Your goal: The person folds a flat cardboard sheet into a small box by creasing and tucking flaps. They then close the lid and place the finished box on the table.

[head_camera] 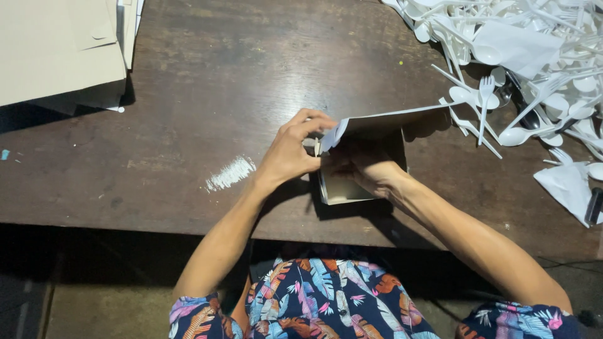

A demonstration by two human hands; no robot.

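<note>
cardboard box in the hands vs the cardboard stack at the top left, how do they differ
The cardboard box is being folded into shape, with walls raised and one flap lifted; the cardboard stack lies flat. The box is gripped by the left hand and right hand; the stack is untouched. The box sits near the front edge of the wooden table, the stack at its far left corner. Both look like pale grey-beige card.

Hard light from above falls on the dark brown wooden counter (pixel 213 81), leaving a faint sheen; the heap of white plastic cutlery (pixel 534 56) nearly blows out (detail thin there). Deep shadow sits below the counter edge. Focus sharp.
</note>
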